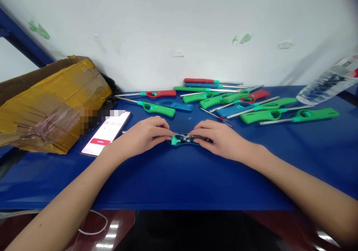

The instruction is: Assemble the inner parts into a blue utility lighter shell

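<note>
Both hands are at an opened blue stick lighter [183, 139] low over the blue table, its inner parts exposed and a teal trigger piece showing. My left hand [149, 133] has its fingers closed on the lighter's left end, near the teal piece. At the other end, my right hand [220, 137] grips the handle part, where a dark inner piece shows between the fingers. The fingertips hide much of the lighter. A small screwdriver [223, 120] with a clear reddish handle lies just beyond my right hand.
Several stick lighters lie behind my hands, among them a green lighter [158, 109] and a red lighter [160, 93]. A phone [104, 133] with a running timer and a taped cardboard box [56, 105] are at left. A water bottle [326, 83] stands at right, by the white wall.
</note>
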{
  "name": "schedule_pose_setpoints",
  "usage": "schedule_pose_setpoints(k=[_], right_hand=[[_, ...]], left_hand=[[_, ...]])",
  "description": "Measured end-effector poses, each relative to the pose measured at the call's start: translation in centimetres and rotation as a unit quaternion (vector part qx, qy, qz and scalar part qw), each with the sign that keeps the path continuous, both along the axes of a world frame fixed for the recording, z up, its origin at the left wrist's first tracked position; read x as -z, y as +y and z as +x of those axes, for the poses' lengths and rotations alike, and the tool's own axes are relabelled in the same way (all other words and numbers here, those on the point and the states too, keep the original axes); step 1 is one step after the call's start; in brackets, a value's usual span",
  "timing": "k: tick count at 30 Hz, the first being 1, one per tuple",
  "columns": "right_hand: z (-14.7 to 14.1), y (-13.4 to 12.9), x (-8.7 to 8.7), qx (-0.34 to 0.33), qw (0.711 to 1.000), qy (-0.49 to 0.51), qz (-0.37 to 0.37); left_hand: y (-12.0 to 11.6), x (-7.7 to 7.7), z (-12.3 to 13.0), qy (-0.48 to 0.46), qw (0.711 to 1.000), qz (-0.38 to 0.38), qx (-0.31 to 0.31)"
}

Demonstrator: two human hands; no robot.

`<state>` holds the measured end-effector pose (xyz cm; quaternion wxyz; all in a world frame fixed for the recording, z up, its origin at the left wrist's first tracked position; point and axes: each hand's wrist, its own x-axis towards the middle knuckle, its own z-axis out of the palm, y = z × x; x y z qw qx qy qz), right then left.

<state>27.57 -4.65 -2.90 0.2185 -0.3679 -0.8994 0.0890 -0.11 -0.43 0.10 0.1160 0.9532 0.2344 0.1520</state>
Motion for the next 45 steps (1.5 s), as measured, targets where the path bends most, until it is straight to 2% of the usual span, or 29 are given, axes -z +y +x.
schedule_pose_setpoints(k=[7,11,16,27,33,38,41,45], right_hand=[[0.0,-0.1,0.1,-0.002,1.0,-0.002,-0.001],[0.1,0.0,0.1,-0.004,1.0,-0.001,-0.003],[0.1,0.0,0.1,-0.003,1.0,0.002,-0.004],[0.0,0.0,0.1,-0.001,1.0,0.004,-0.004],[0.0,0.0,0.1,-0.001,1.0,0.008,-0.004],[0.0,0.0,0.1,-0.003,1.0,0.009,-0.006],[0.0,0.0,0.1,-0.003,1.0,0.006,-0.006],[0.0,0.0,0.0,-0.001,1.0,0.003,-0.005]], left_hand=[[0.1,0.6,0.2,0.016,0.999,0.027,-0.026],[-0.1,-0.3,-0.3,0.01,0.999,0.009,-0.038],[-0.2,-1.2,-0.8,0.058,0.997,-0.032,-0.046],[-0.8,0.3,0.5,0.08,0.994,0.027,-0.063],[-1.0,-0.2,0.4,0.091,0.992,0.074,-0.048],[-1.4,-1.0,0.3,0.044,0.996,0.016,-0.079],[-1.4,-0.9,0.5,0.01,0.997,-0.037,-0.074],[-1.3,-0.5,0.8,-0.036,0.995,-0.056,-0.073]])
